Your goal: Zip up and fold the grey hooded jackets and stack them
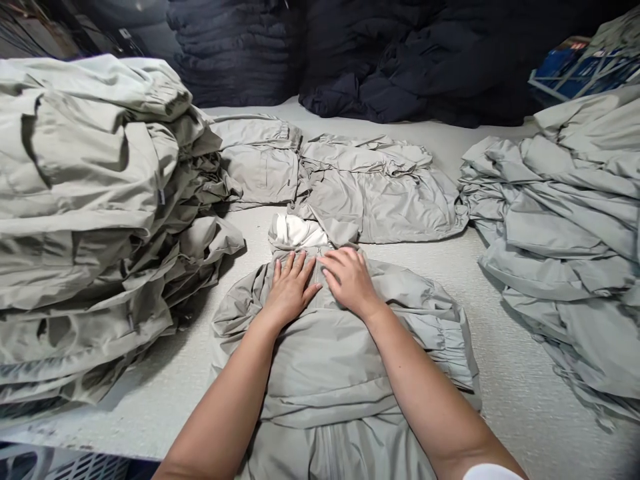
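One sage-grey nylon jacket (325, 353) under left hand (293, 288) and right hand (350, 280), both flat, open, gripping nothing. Two sage-grey jacket heaps: left-frame heap (85, 220), right-frame heap (565, 247).

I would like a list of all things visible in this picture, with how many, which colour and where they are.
Work table: one, pale grey, under everything.
Jacket: one, sage grey, white lining at the collar, flat in front of the person.
Flat garments: about two, sage grey, on the table beyond the jacket.
Left stack: many garments, sage grey, left side.
Right pile: many garments, sage grey, right side.
Dark stacks: many, navy, at the back.
Blue rack: one, upper right.
Basket: one, grey, lower left.
Left hand: one, flat on the jacket.
Right hand: one, flat on the jacket.
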{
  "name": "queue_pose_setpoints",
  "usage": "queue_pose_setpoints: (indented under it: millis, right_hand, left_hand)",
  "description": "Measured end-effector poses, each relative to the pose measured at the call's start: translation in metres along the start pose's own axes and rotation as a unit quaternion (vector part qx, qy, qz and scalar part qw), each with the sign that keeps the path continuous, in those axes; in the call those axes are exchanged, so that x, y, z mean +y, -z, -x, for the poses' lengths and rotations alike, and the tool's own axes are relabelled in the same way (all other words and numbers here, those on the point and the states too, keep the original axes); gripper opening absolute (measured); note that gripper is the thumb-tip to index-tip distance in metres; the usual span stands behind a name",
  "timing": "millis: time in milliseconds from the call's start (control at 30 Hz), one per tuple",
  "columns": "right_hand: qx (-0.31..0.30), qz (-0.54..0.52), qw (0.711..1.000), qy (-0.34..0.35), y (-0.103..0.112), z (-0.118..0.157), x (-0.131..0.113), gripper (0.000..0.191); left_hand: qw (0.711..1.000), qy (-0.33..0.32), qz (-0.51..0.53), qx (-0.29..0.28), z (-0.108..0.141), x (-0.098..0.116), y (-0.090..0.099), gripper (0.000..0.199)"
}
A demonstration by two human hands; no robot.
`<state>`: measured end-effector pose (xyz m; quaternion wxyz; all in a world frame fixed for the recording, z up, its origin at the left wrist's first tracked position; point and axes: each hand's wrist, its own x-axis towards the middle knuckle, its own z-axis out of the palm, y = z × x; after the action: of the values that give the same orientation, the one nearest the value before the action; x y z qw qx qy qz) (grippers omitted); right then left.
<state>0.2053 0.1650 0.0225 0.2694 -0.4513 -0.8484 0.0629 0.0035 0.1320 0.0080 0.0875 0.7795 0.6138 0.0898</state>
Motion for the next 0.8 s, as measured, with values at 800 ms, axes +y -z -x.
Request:
queue_pose_setpoints:
  millis: [800]
  right_hand:
    - [-0.199, 0.157, 0.958, -0.134, 0.065, 0.080, -0.021, 0.061]
  left_hand:
    - [0.999, 0.030, -0.025, 0.015, 0.093, -0.018, 0.056, 0.061]
